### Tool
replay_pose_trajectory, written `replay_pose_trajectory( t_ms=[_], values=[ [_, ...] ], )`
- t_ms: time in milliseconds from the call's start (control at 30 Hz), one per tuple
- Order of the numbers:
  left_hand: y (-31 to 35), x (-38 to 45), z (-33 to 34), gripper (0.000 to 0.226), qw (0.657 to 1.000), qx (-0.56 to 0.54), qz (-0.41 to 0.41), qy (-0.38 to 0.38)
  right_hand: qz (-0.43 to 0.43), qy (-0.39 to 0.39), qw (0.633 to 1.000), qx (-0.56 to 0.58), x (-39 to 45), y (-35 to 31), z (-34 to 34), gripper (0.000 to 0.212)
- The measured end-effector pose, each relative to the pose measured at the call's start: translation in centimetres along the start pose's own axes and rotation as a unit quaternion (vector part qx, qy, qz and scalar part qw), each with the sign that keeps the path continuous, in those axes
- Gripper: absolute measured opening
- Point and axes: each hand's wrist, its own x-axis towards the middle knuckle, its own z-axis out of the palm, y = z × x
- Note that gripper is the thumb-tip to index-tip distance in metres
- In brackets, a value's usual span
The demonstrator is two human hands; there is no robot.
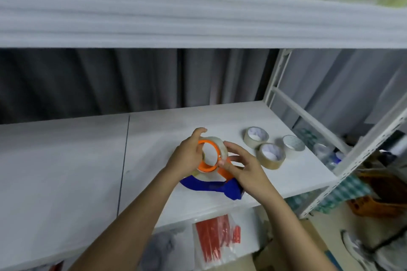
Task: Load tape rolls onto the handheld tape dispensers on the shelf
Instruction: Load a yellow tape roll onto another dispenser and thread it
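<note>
Looking down from the head camera, both hands meet over the middle of the white shelf (66,160). The left hand (187,156) curls around a clear tape roll (217,145) from the left side, with its fingers up over the top. The right hand (244,167) pinches the roll from the right side, and its thumb sits near the orange ring (206,166) inside the roll. So both hands are closed on the same roll. That ring looks like part of an orange dispenser (224,172), and the roll seems to be partly pushed onto it, but I cannot tell if it is all the way on. A blue dispenser (211,186) lies flat on the shelf just under the hands, and it looks like it has no roll yet. Three more rolls (272,156) sit close together to the right, near the shelf edge. What could go wrong? The roll could go on crooked and get stuck if one hand pushes harder than the other. The clear tape end is hard to see, so it could stick to a finger or go on facing the wrong way. An elbow swinging right could also bump the spare rolls off the edge.
</note>
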Motion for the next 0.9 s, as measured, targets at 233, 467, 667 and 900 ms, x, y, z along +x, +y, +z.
replay_pose_trajectory(
  t_ms=[233,467,667,900],
  values=[
    [0.0,5.1,0.3,0.017,0.999,-0.024,0.019,0.009,0.085,0.005,0.991,0.104,5.5,2.0,-2.7,0.037],
    [1.2,6.6,1.9,0.036,0.994,-0.088,0.014,-0.066,0.152,-0.019,0.961,0.228,6.9,4.3,-4.5,0.042],
    [2.6,7.1,3.3,0.026,0.994,-0.046,-0.034,-0.095,0.132,-0.065,0.969,0.199,8.3,5.2,-6.5,0.037],
    [4.0,5.9,5.4,0.036,0.981,-0.15,-0.116,-0.039,0.115,-0.124,0.982,0.084,9.0,4.7,-9.1,0.032]
  ],
)
